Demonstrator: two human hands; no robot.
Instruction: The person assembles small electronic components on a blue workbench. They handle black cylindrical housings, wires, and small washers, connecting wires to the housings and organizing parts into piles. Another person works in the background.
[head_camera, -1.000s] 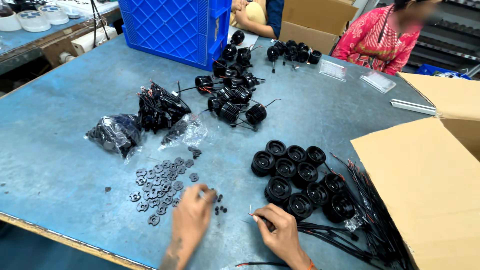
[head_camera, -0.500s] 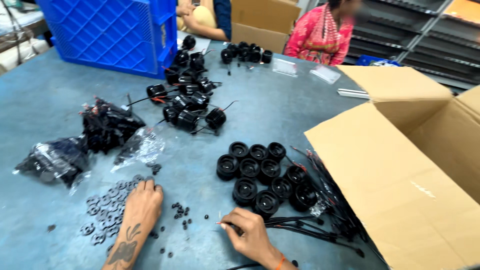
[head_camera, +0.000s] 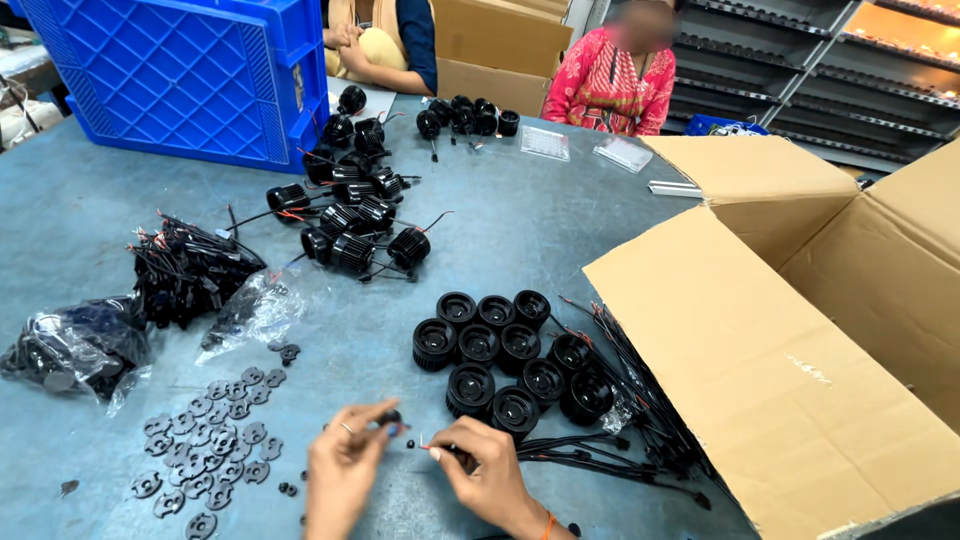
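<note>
My left hand (head_camera: 343, 470) is raised a little off the blue-grey table (head_camera: 520, 230) and pinches a small black round part (head_camera: 390, 417) between thumb and forefinger. My right hand (head_camera: 487, 470) faces it, pinching the end of a thin black wire with a red tip (head_camera: 428, 447). The two hands are a few centimetres apart near the table's front edge. Just behind them stands a cluster of black ribbed round housings (head_camera: 500, 355). Flat black gear-shaped discs (head_camera: 210, 435) lie scattered to the left of my left hand.
A big open cardboard box (head_camera: 800, 340) fills the right side, with a bundle of black wires (head_camera: 620, 420) along its foot. A blue plastic crate (head_camera: 180, 70) stands far left. Wired black housings (head_camera: 355, 215), a wire heap (head_camera: 185, 265) and plastic bags (head_camera: 70, 345) lie between. Two people sit across the table.
Both hands lifted from the table and came together; the left now pinches a small black part and the right a wire end. The view has moved closer.
</note>
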